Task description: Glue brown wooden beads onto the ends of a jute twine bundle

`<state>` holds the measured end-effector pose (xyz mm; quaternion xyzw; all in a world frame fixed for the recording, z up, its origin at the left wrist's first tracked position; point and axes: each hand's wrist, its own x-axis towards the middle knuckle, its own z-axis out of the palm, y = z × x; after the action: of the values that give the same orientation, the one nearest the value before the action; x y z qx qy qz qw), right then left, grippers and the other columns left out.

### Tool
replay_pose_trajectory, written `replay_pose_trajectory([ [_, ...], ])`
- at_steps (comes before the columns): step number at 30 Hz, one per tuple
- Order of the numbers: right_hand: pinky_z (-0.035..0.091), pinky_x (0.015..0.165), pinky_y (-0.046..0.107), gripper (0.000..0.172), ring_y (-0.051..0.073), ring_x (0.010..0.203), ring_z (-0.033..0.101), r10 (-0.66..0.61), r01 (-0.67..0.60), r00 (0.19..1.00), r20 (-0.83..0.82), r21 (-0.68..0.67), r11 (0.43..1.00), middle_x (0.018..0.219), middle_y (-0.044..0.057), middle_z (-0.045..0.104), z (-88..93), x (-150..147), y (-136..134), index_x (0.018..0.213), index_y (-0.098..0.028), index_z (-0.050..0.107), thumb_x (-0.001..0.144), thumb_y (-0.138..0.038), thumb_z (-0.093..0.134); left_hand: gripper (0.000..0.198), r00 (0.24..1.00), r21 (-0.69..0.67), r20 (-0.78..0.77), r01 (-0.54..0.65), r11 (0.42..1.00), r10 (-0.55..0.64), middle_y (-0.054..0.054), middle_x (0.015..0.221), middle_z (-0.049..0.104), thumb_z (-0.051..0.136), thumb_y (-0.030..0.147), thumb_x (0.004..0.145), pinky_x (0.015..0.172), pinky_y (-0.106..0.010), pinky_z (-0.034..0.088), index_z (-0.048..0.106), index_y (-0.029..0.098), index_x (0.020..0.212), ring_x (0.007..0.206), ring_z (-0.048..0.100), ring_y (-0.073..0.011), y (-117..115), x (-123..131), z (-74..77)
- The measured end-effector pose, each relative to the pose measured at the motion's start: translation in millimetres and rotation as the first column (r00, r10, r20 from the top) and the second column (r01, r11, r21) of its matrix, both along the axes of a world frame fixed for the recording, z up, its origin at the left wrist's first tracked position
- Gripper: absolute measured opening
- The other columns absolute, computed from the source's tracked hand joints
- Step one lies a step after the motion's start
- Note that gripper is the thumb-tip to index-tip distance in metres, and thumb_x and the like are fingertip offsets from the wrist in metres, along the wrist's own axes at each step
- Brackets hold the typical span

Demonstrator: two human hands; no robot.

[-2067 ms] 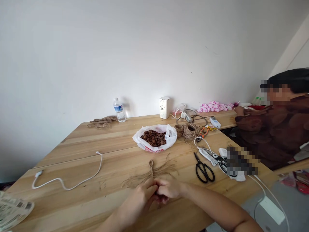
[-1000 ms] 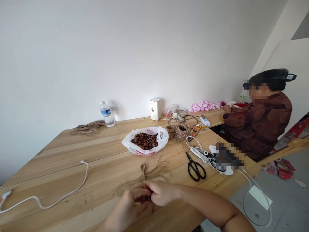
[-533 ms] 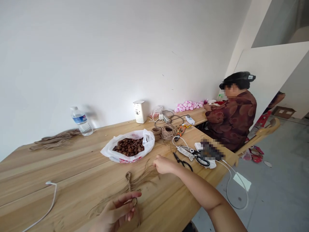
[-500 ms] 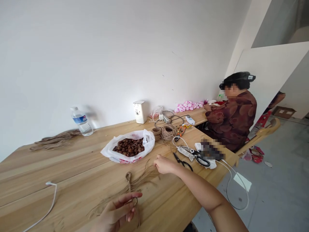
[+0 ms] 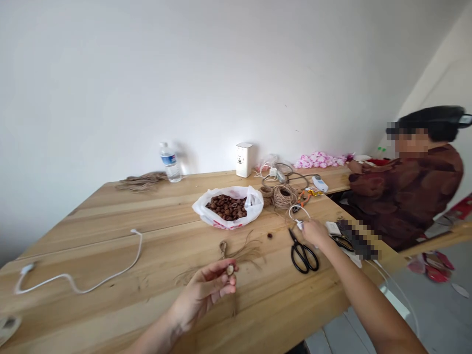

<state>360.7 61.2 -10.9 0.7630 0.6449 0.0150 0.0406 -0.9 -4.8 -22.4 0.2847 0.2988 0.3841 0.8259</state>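
My left hand (image 5: 212,284) pinches a small round shell piece (image 5: 230,270), pale on the side toward me, between thumb and fingers. Beneath and beyond it lies a braided twine piece (image 5: 223,247) with a loop at its top and loose strands fanning out. My right hand (image 5: 312,232) reaches down over a white power strip, beside its white cable (image 5: 299,208); its fingertips are hidden. Black-handled scissors (image 5: 304,256) rest just left of that forearm. One dark brown nutshell (image 5: 270,236) sits alone on the wooden table (image 5: 155,305).
A white plastic bag (image 5: 254,209) of brown nutshells stands mid-table, with twine rolls (image 5: 284,195) and orange-handled pliers (image 5: 303,199) to its right. A water bottle (image 5: 170,164) and twine bundle (image 5: 142,182) are behind. A co-worker (image 5: 413,191) sits at right.
My right hand has moved from the twine strands to the power strip, and a brown nutshell now shows on the table. The view has swung left. My left hand still holds the shell piece.
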Motion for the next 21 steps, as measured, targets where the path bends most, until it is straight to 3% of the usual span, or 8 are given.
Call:
replay_pose_trajectory([
  [3,0.038,0.074,0.034,0.026,0.032,0.097,0.055,0.026,-0.026,0.998,0.060,-0.006,1.000,0.102,0.019,0.060,-8.9,3,-4,0.097,-0.011,0.063,0.072,-0.013,0.054,0.035,0.998,0.061,0.057,0.021,0.998,-0.024,-0.005,0.078,0.066,0.077,0.012,0.060,0.064,-0.026,0.052,0.069,0.014,0.094,0.068,0.063,-0.0139,-1,0,-0.5],
  [9,0.038,0.062,0.032,0.026,0.030,0.083,0.060,-0.041,0.040,0.994,0.098,0.019,0.999,0.089,0.017,0.063,-4.3,7,-4,0.097,-0.012,0.060,0.075,-0.017,0.048,0.031,0.992,0.132,0.117,0.028,0.991,-0.044,-0.006,0.086,0.067,0.074,0.012,0.064,0.067,-0.030,0.051,0.068,0.016,0.094,0.071,0.065,-0.0166,-3,-1,-0.8],
  [14,0.038,0.059,0.032,0.023,0.029,0.079,0.060,-0.146,0.158,0.987,-0.071,0.236,0.959,0.087,0.016,0.063,10.8,20,-11,0.090,-0.016,0.058,0.078,-0.027,0.042,0.028,0.989,0.163,0.139,0.023,0.986,-0.046,-0.007,0.090,0.067,0.073,0.011,0.065,0.071,-0.032,0.050,0.068,0.016,0.093,0.074,0.065,-0.0169,-2,-1,0.0],
  [16,0.040,0.060,0.031,0.022,0.027,0.079,0.060,-0.112,0.202,0.955,-0.275,0.325,0.924,0.084,0.014,0.063,16.2,22,-15,0.091,-0.016,0.055,0.077,-0.028,0.043,0.029,0.989,0.161,0.140,0.021,0.987,-0.044,-0.007,0.090,0.067,0.073,0.011,0.065,0.072,-0.033,0.049,0.068,0.015,0.093,0.076,0.065,-0.0173,-1,0,-0.4],
  [17,0.041,0.060,0.030,0.023,0.026,0.078,0.060,-0.064,0.225,0.901,-0.429,0.336,0.914,0.083,0.013,0.064,18.3,21,-16,0.094,-0.017,0.053,0.077,-0.028,0.043,0.029,0.989,0.156,0.139,0.020,0.988,-0.042,-0.007,0.091,0.066,0.073,0.011,0.065,0.074,-0.033,0.049,0.068,0.015,0.093,0.077,0.065,-0.0176,-1,0,-0.4],
  [19,0.044,0.061,0.028,0.026,0.022,0.075,0.061,0.064,0.223,0.688,-0.723,0.294,0.929,0.083,0.009,0.064,20.8,13,-16,0.100,-0.019,0.048,0.076,-0.030,0.044,0.030,0.991,0.139,0.129,0.013,0.990,-0.031,-0.008,0.092,0.066,0.073,0.012,0.065,0.076,-0.034,0.049,0.067,0.014,0.094,0.079,0.065,-0.0184,0,1,0.3],
  [21,0.046,0.061,0.027,0.030,0.019,0.071,0.061,0.147,0.124,0.492,-0.858,0.237,0.964,0.084,0.006,0.063,20.7,-1,-14,0.101,-0.019,0.046,0.074,-0.032,0.050,0.031,0.994,0.117,0.106,0.006,0.993,-0.019,-0.009,0.094,0.066,0.074,0.013,0.064,0.079,-0.035,0.048,0.067,0.013,0.094,0.081,0.065,-0.0195,0,0,1.4],
])
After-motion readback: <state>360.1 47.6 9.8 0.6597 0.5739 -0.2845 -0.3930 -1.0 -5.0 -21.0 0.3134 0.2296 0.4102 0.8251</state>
